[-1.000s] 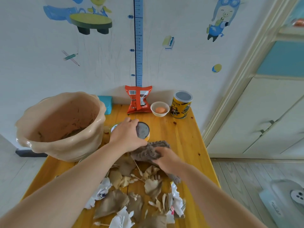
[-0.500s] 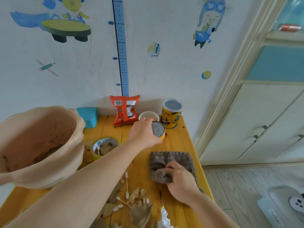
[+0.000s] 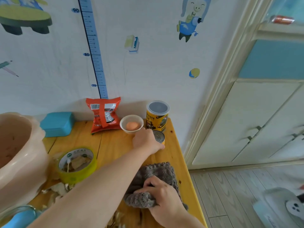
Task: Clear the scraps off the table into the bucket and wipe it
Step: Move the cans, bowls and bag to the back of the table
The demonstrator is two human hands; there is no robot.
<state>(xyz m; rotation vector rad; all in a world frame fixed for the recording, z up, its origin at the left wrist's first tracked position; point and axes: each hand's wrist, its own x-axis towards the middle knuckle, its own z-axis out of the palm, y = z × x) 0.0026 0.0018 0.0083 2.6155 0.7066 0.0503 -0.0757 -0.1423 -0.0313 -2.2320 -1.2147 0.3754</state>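
Head view is showing the left hand point(image 3: 146, 141) wrapping around a small tin can point(image 3: 159, 137) at the far right of the desk point(image 3: 115, 143), while the right hand point(image 3: 162, 197) is gripping and pressing a bunched grey cloth point(image 3: 158, 171) near the right edge. Scraps point(image 3: 57, 190) are lying beside the bucket point(image 3: 18, 155) on the left, with more sitting inside a tape roll point(image 3: 76, 163).

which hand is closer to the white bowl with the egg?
Left. The left hand grips the small can right beside the white bowl; the right hand is well nearer the camera, pressing the grey cloth.
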